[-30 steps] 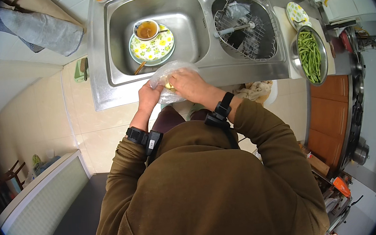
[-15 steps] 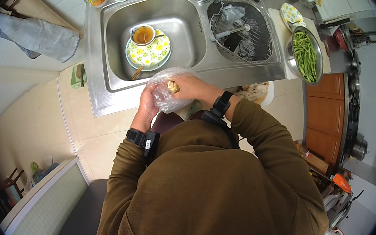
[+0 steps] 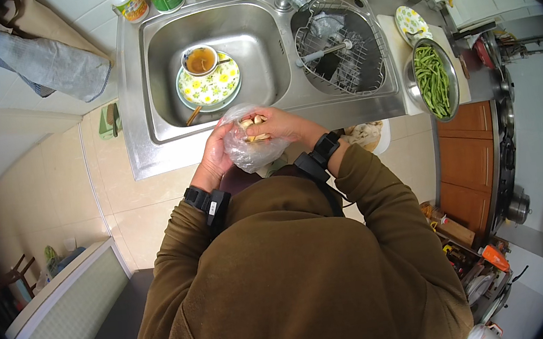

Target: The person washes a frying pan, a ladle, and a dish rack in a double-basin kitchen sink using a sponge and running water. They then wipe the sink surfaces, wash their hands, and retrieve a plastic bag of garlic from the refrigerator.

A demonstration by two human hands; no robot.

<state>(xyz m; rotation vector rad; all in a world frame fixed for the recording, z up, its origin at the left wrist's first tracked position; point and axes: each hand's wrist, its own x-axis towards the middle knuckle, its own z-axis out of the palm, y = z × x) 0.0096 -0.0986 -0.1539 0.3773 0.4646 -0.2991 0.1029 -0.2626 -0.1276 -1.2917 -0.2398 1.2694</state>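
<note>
Just past the front edge of the sink, a clear plastic bag [image 3: 255, 156] is between my two hands. My left hand [image 3: 216, 150] is closed on the bag's left side. Pale garlic cloves [image 3: 254, 124] show at the bag's opened top. My right hand [image 3: 285, 126] comes in from the right, its fingers curled round the garlic at the bag's mouth. Some fingertips are hidden by the plastic and the cloves.
In the left sink basin [image 3: 253, 19] sit flowered plates [image 3: 210, 87], a bowl of brownish liquid [image 3: 200, 60] and chopsticks [image 3: 193, 116]. A wire rack [image 3: 369, 79] fills the right basin. Green beans [image 3: 433, 82] lie in a metal bowl [image 3: 413, 88] at the counter's right.
The bag's top has opened, and several garlic cloves now show where one piece showed before. My right fingers have shifted over them. The view has moved slightly.
</note>
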